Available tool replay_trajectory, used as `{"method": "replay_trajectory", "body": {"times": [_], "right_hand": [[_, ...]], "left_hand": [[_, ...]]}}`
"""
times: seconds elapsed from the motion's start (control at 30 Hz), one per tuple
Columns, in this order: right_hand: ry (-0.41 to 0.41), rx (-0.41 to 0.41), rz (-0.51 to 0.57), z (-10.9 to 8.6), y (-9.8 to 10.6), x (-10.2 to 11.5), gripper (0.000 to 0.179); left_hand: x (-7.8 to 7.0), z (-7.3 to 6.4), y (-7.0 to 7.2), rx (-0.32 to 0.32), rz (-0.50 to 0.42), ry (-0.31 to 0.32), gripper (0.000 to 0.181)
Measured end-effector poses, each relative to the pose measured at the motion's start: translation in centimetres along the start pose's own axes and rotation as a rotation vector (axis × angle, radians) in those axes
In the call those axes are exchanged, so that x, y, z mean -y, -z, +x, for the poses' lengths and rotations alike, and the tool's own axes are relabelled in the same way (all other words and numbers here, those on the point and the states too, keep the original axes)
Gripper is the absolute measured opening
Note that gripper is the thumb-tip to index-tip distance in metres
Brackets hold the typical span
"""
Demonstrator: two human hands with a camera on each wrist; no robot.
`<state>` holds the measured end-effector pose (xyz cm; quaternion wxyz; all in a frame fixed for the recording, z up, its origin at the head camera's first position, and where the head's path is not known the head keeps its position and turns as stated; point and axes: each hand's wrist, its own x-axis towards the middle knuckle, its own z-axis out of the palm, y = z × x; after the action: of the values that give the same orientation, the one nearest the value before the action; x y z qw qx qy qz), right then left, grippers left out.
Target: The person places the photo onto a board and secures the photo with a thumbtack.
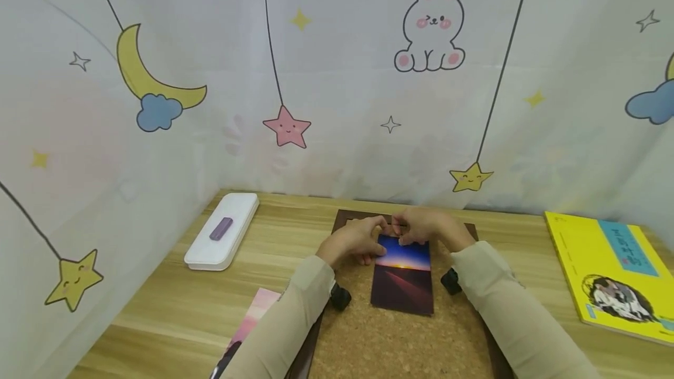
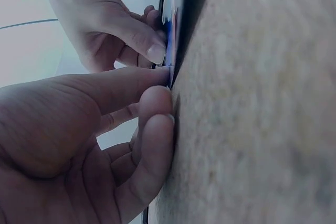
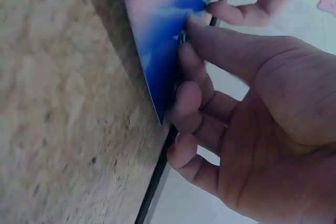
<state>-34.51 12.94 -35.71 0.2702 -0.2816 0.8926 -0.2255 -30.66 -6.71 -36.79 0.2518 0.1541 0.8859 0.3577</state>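
Observation:
A photo card [image 1: 402, 291] with a blue and orange sunset stands upright in format on a dark-framed cork board [image 1: 400, 347], near its far edge. At the card's upper left, my left hand [image 1: 351, 240] holds the edge with thumb and curled fingers against the cork. My right hand [image 1: 425, 226] is at the card's top edge. Between its thumb and index finger it pinches a small shiny pin [image 3: 182, 37], mostly covered by the fingertips. The card's lower corner [image 3: 157, 111] stands slightly off the cork in the right wrist view.
A white case [image 1: 207, 261] with a small purple block [image 1: 221, 228] on it lies at the left. Partly under the left sleeve is a pink picture card [image 1: 255, 312]. A yellow book [image 1: 574, 268] lies at the right. A printed curtain [image 1: 342, 75] hangs behind the table.

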Motion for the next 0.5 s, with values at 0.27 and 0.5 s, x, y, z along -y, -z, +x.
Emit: {"method": "replay_trajectory", "body": {"times": [0.27, 0.5], "right_hand": [[-0.019, -0.042, -0.039, -0.22, -0.01, -0.60, 0.020], [-0.003, -0.045, -0.044, -0.43, -0.02, -0.85, 0.019]], "left_hand": [[0.06, -0.14, 0.06, -0.003, 0.035, -0.023, 0.036], [-0.01, 0.07, 0.08, 0.000, 0.033, -0.015, 0.036]]}}
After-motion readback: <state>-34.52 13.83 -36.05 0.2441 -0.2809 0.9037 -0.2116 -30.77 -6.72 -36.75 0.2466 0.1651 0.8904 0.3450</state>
